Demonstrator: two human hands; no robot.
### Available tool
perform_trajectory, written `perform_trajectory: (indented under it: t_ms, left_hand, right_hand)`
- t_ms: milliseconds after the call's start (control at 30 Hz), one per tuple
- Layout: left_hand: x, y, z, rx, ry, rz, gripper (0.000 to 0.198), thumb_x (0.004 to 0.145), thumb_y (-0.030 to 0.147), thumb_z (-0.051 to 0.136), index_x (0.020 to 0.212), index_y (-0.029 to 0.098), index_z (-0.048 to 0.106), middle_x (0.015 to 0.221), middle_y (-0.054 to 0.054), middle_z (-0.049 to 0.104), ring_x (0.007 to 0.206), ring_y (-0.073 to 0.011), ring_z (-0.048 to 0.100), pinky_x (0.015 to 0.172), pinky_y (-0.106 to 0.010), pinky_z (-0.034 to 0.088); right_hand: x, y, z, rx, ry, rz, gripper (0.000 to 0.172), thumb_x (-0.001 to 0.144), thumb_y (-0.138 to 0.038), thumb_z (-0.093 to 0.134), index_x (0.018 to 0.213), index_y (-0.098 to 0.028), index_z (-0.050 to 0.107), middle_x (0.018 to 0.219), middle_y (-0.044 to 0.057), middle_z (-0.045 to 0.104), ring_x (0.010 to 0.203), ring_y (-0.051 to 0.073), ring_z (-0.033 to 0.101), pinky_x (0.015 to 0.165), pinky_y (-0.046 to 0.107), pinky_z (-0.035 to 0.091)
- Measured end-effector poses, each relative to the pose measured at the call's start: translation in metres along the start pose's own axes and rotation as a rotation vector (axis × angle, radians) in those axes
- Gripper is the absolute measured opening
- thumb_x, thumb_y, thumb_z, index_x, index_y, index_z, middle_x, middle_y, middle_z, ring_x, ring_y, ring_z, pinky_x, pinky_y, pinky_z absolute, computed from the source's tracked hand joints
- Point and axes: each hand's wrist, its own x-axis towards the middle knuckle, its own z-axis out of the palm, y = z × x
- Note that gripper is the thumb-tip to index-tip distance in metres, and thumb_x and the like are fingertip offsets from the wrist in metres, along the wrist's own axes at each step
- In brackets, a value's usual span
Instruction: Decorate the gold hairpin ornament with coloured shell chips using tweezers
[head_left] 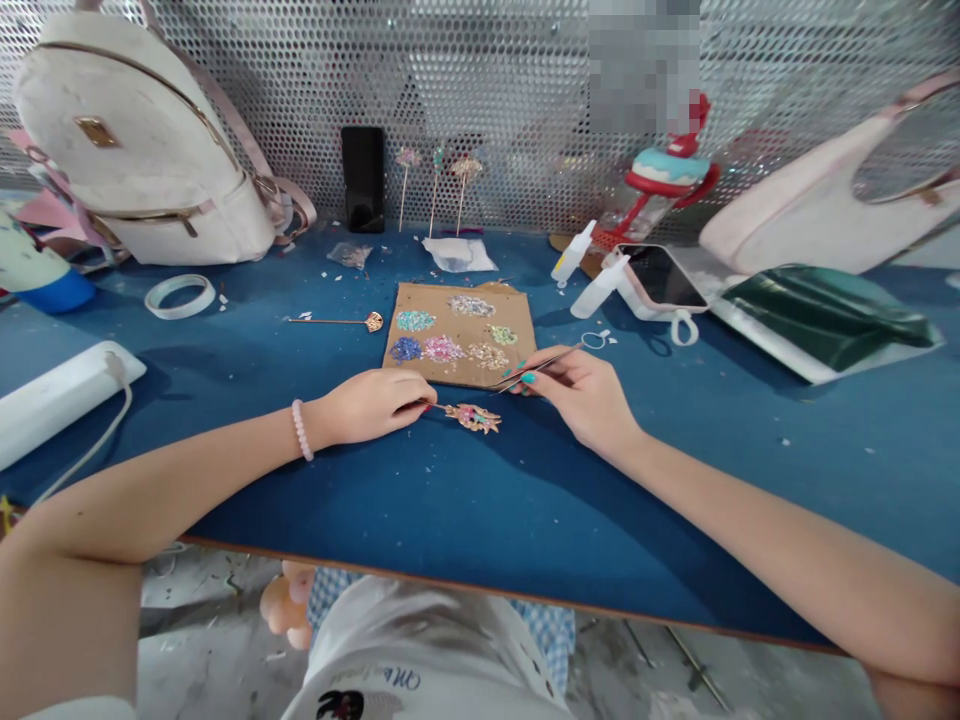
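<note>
Left hand (375, 408) and right hand (592, 392) are both over the blue worktop (487, 520), and each one has hold of something. The left hand pinches the thin stem of a gold pin (474, 417), with a pink bead bracelet (302, 430) on that wrist. The pin's fancy end has pink and green on it and points right, just below the brown card (461, 328). The right hand grips tweezers (555, 359), their tips near the pin, by the card's bottom right corner. Those tips are too small to tell if they hold anything.

Far left is a white bar (67, 400), with a pale backpack (150, 150) behind it. Next come a tape roll (152, 298), a second pin (373, 321) lying down, a small bag (350, 255) and a black phone (363, 180) standing up. Little heaps (442, 348) sit on the card: blue, teal, pink, white, gold and light green. Behind it are three sticks (406, 195) with fancy tops and a white packet (459, 254). To the right are two white bottles (598, 289), a flat phone (664, 275), a red cup (670, 170), a green pouch (810, 315) and a pale handbag (810, 200).
</note>
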Motion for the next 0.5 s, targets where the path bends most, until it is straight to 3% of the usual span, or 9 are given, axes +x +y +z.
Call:
perform_trajectory:
  t_ms: [267, 500]
  left_hand:
    - [0.002, 0.000, 0.000, 0.086, 0.035, 0.107, 0.024, 0.094, 0.031, 0.056, 0.111, 0.014, 0.059, 0.108, -0.007, 0.062, 0.094, -0.0180, 0.063, 0.082, -0.038, 0.055]
    - [0.003, 0.002, 0.003, 0.139, 0.072, 0.202, 0.021, 0.095, 0.030, 0.056, 0.109, 0.014, 0.059, 0.106, -0.006, 0.063, 0.091, -0.0168, 0.063, 0.080, -0.036, 0.056]
  right_hand:
    - [-0.001, 0.000, 0.012, 0.129, -0.074, 0.043, 0.032, 0.092, -0.037, 0.056, 0.116, -0.015, 0.056, 0.114, 0.008, 0.060, 0.097, 0.018, 0.061, 0.083, 0.039, 0.055]
    - [-0.002, -0.004, 0.019, 0.100, -0.150, 0.061, 0.033, 0.092, -0.037, 0.056, 0.118, -0.016, 0.055, 0.117, 0.008, 0.059, 0.100, 0.019, 0.061, 0.085, 0.040, 0.054]
